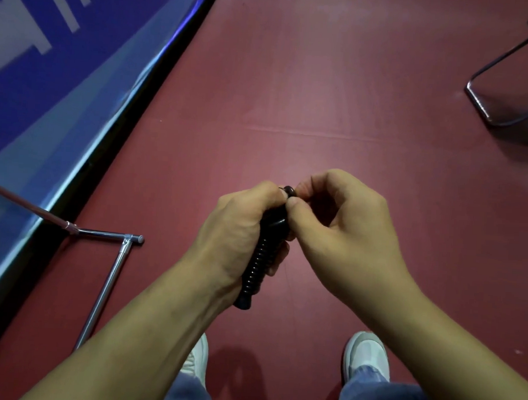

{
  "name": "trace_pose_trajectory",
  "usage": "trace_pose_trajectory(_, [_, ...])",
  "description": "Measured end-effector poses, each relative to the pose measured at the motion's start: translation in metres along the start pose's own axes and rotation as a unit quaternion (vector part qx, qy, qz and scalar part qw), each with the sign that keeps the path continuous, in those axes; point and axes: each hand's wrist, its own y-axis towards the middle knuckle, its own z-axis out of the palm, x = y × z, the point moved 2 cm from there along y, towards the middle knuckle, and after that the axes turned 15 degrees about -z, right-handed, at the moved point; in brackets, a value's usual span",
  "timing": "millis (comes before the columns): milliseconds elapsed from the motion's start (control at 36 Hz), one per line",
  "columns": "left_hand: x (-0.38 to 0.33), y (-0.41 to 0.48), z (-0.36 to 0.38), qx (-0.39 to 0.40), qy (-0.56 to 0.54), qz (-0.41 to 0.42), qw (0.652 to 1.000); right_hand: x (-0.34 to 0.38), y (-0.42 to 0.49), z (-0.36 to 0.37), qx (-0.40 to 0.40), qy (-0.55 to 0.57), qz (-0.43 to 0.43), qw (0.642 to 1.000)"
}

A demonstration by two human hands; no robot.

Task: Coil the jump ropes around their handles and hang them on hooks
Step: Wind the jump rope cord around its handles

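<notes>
My left hand [237, 229] grips a black jump rope handle [261, 257] with a ribbed lower part, held upright over the red floor. Its bottom end sticks out below my palm. My right hand [340, 230] pinches the top end of the handle [288, 191] between thumb and forefinger. A thin dark rope seems to be wound round the upper part of the handle, though I cannot make out a loose length of it. No hook is in view.
A chrome rack foot [114, 272] with a crossbar stands on the floor at the left, beside a blue banner wall [65, 79]. A black metal chair base [503, 98] sits at the far right. My two white shoes [366, 355] are below.
</notes>
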Motion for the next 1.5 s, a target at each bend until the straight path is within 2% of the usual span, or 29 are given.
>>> trace_pose_trajectory(167, [-0.005, -0.002, -0.008, 0.069, -0.012, -0.026, 0.997, 0.004, -0.001, -0.007, 0.058, 0.099, 0.029, 0.993])
trace_pose_trajectory(333, [-0.006, -0.005, -0.005, 0.116, 0.012, -0.046, 0.992, 0.004, -0.002, -0.008, 0.023, 0.121, 0.073, 0.990])
trace_pose_trajectory(472, [-0.003, -0.002, -0.002, 0.054, 0.008, -0.016, 0.998, 0.000, 0.000, -0.010, -0.019, 0.126, 0.086, 0.988])
trace_pose_trajectory(611, [-0.001, -0.004, 0.005, -0.017, 0.033, 0.008, 0.999, -0.003, -0.003, -0.005, -0.013, 0.115, 0.084, 0.990])
trace_pose_trajectory(694, [-0.004, -0.007, 0.007, -0.048, 0.078, 0.027, 0.995, -0.005, -0.003, -0.003, -0.007, 0.058, 0.061, 0.996])
trace_pose_trajectory(806, [-0.010, -0.009, 0.003, -0.055, 0.105, 0.028, 0.993, -0.004, 0.000, -0.006, -0.001, 0.050, 0.036, 0.998])
trace_pose_trajectory(972, [-0.014, -0.008, -0.007, 0.065, -0.021, 0.018, 0.997, -0.006, 0.005, -0.014, -0.005, 0.173, 0.038, 0.984])
trace_pose_trajectory(1111, [-0.013, -0.012, -0.009, 0.110, -0.007, 0.032, 0.993, -0.006, 0.013, -0.022, 0.042, 0.224, 0.037, 0.973])
trace_pose_trajectory(1250, [-0.013, -0.014, -0.010, 0.127, 0.012, 0.074, 0.989, -0.006, 0.014, -0.026, 0.058, 0.236, 0.043, 0.969])
trace_pose_trajectory(1500, [-0.012, -0.014, -0.006, 0.099, 0.028, 0.110, 0.989, 0.003, 0.013, -0.026, 0.007, 0.263, 0.086, 0.961])
